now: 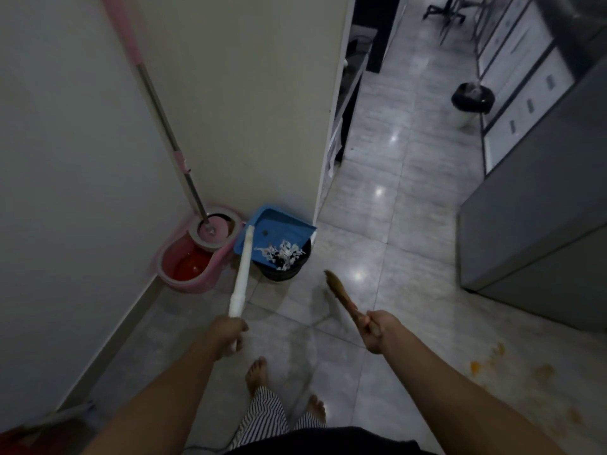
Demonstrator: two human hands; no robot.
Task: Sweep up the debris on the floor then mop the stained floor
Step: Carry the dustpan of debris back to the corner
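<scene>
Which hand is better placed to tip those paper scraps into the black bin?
Left. The left hand holds the white handle of the blue dustpan, which rests over the black bin with the paper scraps at its edge. The right hand holds the broom.

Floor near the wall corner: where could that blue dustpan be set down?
Bare grey tiles lie open between the cream wall and the grey cabinet. The corner is crowded: pink mop bucket, small black bin, blue plastic dustpan tipped over it. Orange stains mark the lower right.
</scene>
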